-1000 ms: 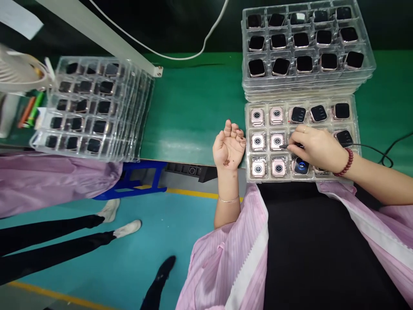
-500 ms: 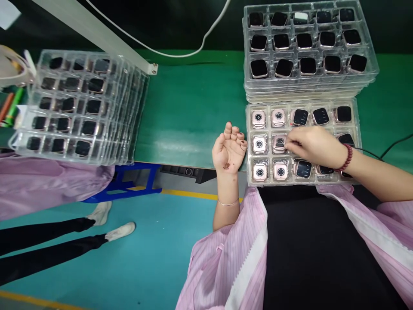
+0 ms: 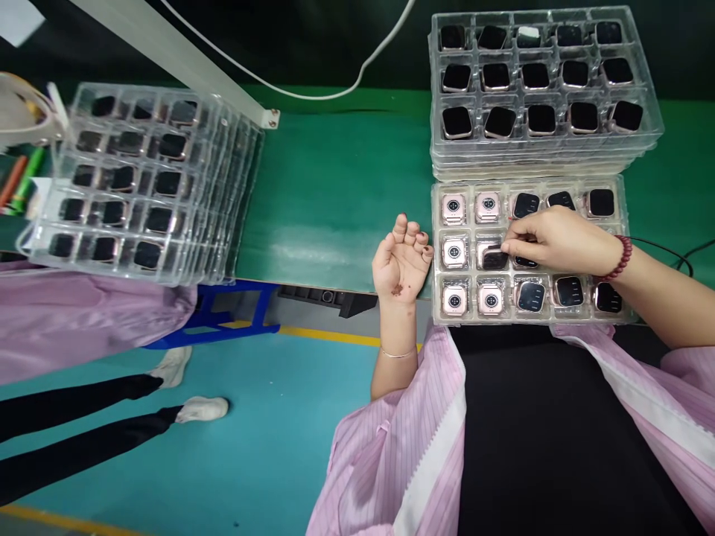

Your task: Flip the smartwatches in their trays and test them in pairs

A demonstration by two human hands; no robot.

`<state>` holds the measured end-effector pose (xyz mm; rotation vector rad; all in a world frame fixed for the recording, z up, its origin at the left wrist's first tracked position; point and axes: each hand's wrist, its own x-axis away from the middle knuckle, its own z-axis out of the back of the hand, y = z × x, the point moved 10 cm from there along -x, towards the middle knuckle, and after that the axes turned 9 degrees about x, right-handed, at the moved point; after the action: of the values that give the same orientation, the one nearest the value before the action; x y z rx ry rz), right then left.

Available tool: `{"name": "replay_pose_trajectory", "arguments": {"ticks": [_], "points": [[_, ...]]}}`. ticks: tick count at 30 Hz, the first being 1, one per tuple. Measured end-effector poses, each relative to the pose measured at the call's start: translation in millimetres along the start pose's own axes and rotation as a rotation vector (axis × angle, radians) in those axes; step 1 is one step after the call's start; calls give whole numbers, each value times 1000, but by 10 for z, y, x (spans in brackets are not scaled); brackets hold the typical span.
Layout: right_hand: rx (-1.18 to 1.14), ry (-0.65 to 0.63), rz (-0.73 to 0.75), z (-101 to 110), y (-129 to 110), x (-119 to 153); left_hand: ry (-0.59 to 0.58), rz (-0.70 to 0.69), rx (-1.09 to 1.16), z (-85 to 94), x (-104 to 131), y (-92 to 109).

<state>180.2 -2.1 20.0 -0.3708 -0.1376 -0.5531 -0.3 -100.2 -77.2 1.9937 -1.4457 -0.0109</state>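
A clear plastic tray (image 3: pixel 438 279) of watches lies at the bench's front edge. Its two left columns hold mostly pink watch backs (image 3: pixel 455 254); dark screens face up farther right. My right hand (image 3: pixel 544 240) pinches the right side of a watch (image 3: pixel 494 257) in the middle row, second column, its dark screen showing. Palm up beside the tray's left edge, my left hand (image 3: pixel 402 260) has its fingers loosely curled and apart, with nothing in it.
Behind the tray stands a stack of clear trays (image 3: pixel 544 152) with dark-screened watches. Another tray stack (image 3: pixel 223 186) is at the left. A white cable (image 3: pixel 279 88) hangs at the back. A person in pink (image 3: pixel 89 313) is at the far left.
The watch in the second column now shows its dark screen where its pink back showed before. My right hand remains at it. The whole view has shifted slightly.
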Motion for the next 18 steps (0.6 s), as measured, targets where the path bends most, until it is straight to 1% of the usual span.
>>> {"name": "replay_pose_trajectory", "arguments": {"ticks": [1, 3, 5, 7, 10, 14, 16, 18], "points": [[8, 19, 2, 18, -7, -8, -1, -2, 0, 1, 0, 1], [59, 96, 6, 85, -23, -33, -4, -2, 2, -1, 4, -1], [152, 196, -13, 167, -19, -71, -6, 2, 3, -9, 10, -2], [258, 250, -48, 213, 7, -128, -7, 5, 7, -21, 19, -1], [341, 235, -66, 224, 66, -240, -15, 8, 34, -49, 28, 1], [213, 225, -26, 303, 158, -359, -28, 24, 69, -71, 28, -13], [165, 212, -42, 332, 238, -411, -25, 22, 54, -64, 25, -13], [168, 188, -69, 330, 311, -455, -21, 17, 44, -58, 24, -8]]}}
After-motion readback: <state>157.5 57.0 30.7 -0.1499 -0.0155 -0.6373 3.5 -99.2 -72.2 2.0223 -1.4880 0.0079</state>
